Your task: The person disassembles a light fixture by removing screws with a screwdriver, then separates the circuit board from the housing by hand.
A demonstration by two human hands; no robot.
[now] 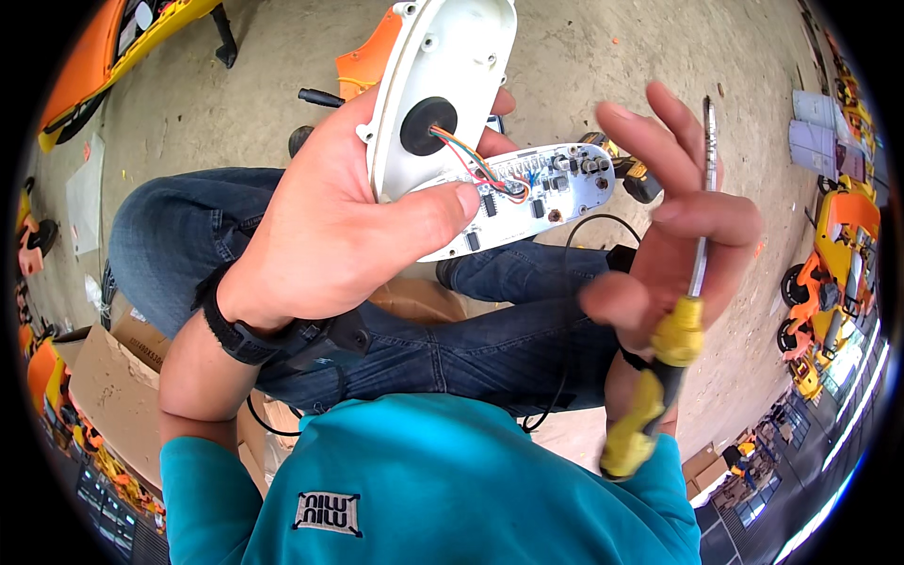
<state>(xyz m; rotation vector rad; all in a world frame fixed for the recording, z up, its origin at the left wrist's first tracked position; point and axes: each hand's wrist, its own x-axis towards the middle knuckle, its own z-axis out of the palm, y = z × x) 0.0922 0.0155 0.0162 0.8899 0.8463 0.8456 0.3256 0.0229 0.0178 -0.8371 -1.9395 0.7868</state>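
The circuit board (513, 218) and white shell (471, 75) were held above the jeans (433, 344). The left hand (330, 235) clamped both, its thumb on the board; thin coloured wires (481, 169) joined them. The right hand (669, 235) hooked a finger loosely round the shaft of a screwdriver (678, 331), thumb well apart from the upper fingers. The board was judged light, stiff and fragile, its wires easily strained; board and shell, probably smooth, were best taken by their rims
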